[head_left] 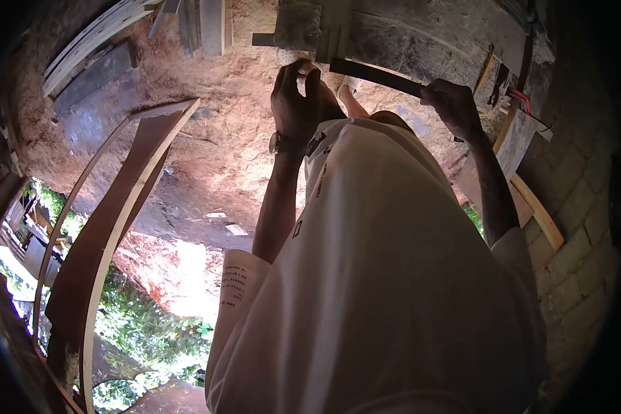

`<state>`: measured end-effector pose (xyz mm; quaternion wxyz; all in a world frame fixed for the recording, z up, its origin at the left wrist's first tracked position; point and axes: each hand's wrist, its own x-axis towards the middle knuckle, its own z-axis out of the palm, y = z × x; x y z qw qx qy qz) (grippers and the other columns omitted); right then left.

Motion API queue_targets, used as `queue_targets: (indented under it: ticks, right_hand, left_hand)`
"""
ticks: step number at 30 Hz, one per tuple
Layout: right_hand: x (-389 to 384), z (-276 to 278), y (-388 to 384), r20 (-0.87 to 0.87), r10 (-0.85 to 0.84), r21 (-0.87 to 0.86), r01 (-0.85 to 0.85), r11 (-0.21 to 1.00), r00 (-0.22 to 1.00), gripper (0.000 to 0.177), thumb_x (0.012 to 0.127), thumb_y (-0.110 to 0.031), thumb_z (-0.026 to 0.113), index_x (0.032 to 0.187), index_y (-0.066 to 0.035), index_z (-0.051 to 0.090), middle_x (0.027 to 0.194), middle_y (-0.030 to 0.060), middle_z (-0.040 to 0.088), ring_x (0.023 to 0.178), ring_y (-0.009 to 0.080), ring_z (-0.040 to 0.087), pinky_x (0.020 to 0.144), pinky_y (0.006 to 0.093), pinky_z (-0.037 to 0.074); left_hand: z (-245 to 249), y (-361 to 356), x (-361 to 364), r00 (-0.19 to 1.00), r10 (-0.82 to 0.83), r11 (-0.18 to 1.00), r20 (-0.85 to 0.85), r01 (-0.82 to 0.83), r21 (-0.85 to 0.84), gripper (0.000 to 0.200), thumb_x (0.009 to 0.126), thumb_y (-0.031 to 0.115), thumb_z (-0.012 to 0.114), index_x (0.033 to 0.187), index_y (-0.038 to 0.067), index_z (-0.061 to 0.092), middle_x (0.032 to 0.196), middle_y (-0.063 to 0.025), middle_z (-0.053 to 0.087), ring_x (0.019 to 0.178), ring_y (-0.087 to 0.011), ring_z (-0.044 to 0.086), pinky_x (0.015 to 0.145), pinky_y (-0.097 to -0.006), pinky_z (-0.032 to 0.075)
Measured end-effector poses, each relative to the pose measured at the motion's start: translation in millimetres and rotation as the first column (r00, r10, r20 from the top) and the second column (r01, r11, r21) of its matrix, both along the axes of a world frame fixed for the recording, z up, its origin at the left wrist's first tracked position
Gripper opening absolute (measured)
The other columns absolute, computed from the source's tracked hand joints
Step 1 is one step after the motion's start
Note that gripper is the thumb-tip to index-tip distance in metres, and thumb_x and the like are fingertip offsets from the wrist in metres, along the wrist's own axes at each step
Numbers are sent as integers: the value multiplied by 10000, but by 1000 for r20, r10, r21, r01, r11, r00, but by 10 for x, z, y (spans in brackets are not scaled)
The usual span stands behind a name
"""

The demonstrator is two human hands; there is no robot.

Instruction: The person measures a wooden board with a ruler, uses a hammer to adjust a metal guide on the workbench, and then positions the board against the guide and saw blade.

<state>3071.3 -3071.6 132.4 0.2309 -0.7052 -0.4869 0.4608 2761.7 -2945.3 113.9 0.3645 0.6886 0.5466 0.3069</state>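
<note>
At the near edge of the workbench, my left hand has its fingers curled, with the fingertips by a small pale object. What those fingers hold, if anything, is hidden. My right hand is closed around one end of a long, dark, flat strip. The strip's other end reaches left along the bench edge, close to a dark block. Whether the strip is wood or metal cannot be made out.
Tools, among them one with a red handle, lie at the bench's right end. Boards lean by a block wall. A tall curved wooden panel stands at left on the earth floor. More planks lie beyond.
</note>
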Motion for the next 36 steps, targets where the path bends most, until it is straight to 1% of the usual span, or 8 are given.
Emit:
queue_targets:
  ticks: [4, 7, 10, 18, 22, 23, 25, 36]
  right_hand:
    - [-63, -48, 51, 6, 6, 20, -6, 1000, 1000, 241, 997, -248, 704, 934, -16, 721, 694, 92, 648, 637, 103, 590, 631, 306, 482]
    - [5, -40, 59, 46, 82, -109, -76, 991, 996, 229, 1042, -174, 646, 977, 42, 683, 779, 100, 731, 865, 159, 752, 744, 301, 589]
    - [44, -130, -33, 40, 28, 61, -30, 998, 999, 240, 1000, -244, 697, 926, -17, 718, 672, 97, 638, 611, 106, 586, 592, 306, 469]
    - [-3, -211, -7, -57, -32, 81, 37, 996, 998, 226, 994, -223, 708, 910, -14, 704, 615, 52, 562, 578, 75, 492, 549, 293, 419]
    - [-97, 27, 127, 50, 81, -54, -78, 995, 995, 207, 1032, -165, 654, 957, 24, 692, 772, 70, 695, 756, 95, 681, 722, 295, 578]
    - [-102, -1, 116, 52, 63, -3, -63, 998, 997, 206, 1018, -184, 672, 945, 7, 698, 716, 69, 642, 690, 95, 608, 660, 300, 520]
    - [-130, -80, 102, 50, 26, 101, -31, 994, 998, 207, 990, -221, 709, 921, -26, 711, 605, 67, 536, 556, 95, 462, 535, 309, 404]
    - [-149, -22, 180, 133, 65, 79, -76, 994, 989, 245, 987, -255, 706, 872, -39, 702, 599, 108, 526, 530, 158, 468, 542, 342, 422]
  left_hand:
    - [-1, 43, 113, 990, 50, 991, 132, -33, -127, 208, 966, 112, 705, 1163, 68, 754, 1074, -112, 760, 924, -239, 758, 790, -364, 581]
    - [46, -5, 187, 983, 159, 985, 94, -151, -82, 163, 906, 117, 772, 1062, 81, 799, 1006, -100, 787, 897, -217, 764, 798, -357, 584]
    - [23, -19, 220, 976, 199, 980, 90, -197, -30, 148, 872, 98, 793, 1018, 80, 808, 977, -91, 795, 889, -212, 766, 796, -355, 585]
    - [-12, -66, 270, 954, 278, 954, 112, -288, 80, 156, 810, 14, 797, 958, 54, 769, 938, -92, 781, 871, -239, 758, 786, -343, 573]
    - [-62, -56, 262, 948, 283, 953, 145, -295, 70, 185, 776, -11, 810, 940, 47, 744, 905, -87, 754, 867, -238, 743, 791, -345, 571]
    - [-65, -50, 259, 950, 280, 954, 138, -291, 70, 188, 767, -22, 816, 932, 30, 743, 891, -84, 746, 865, -215, 740, 798, -332, 570]
    - [-114, -44, 228, 959, 249, 959, 135, -264, 105, 251, 780, -20, 817, 1010, 24, 726, 889, -83, 743, 872, -210, 737, 811, -332, 574]
    - [-128, -156, 130, 970, 203, 978, 134, -206, 9, 394, 895, -10, 748, 1267, -11, 617, 1032, -126, 771, 968, -179, 740, 856, -329, 586]
